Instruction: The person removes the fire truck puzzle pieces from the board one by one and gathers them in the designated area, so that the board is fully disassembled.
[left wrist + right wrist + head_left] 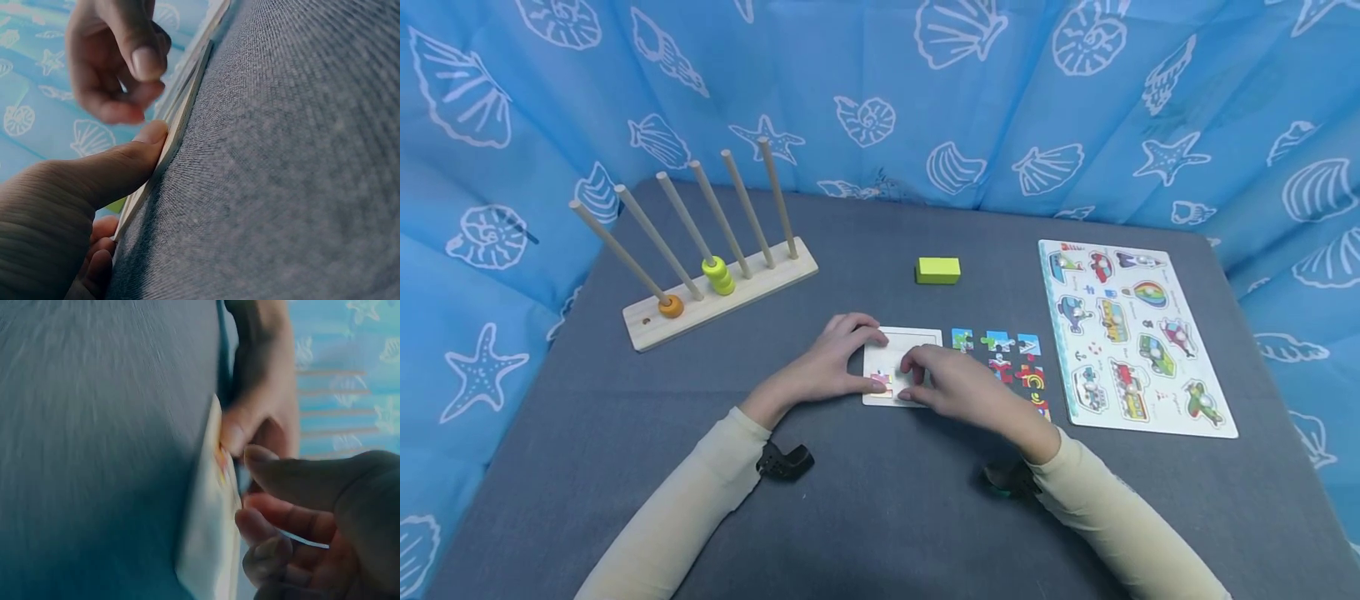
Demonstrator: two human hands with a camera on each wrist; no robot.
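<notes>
A small white puzzle tray [904, 337] lies in front of me, with a pinkish jigsaw piece [881, 381] in its lower left corner. My left hand [816, 364] holds the tray's left side; the thumb presses the near corner beside the piece and the fingers reach the far corner. In the left wrist view, that thumb lies on the tray's wooden edge [178, 128]. Over the tray's right part hovers my right hand [958, 385], fingers loosely bent, thumb apart from them, nothing seen between. Right of the tray lie several loose jigsaw pieces [997, 341], partly hidden by the right hand.
A yellow-green block [937, 270] stands beyond the tray. At the left is a wooden peg stand [752, 292] with tall rods, orange and green beads. A vehicle picture board [1138, 333] lies at the right. A blue shell-patterned curtain [880, 83] hangs behind the grey table [880, 517].
</notes>
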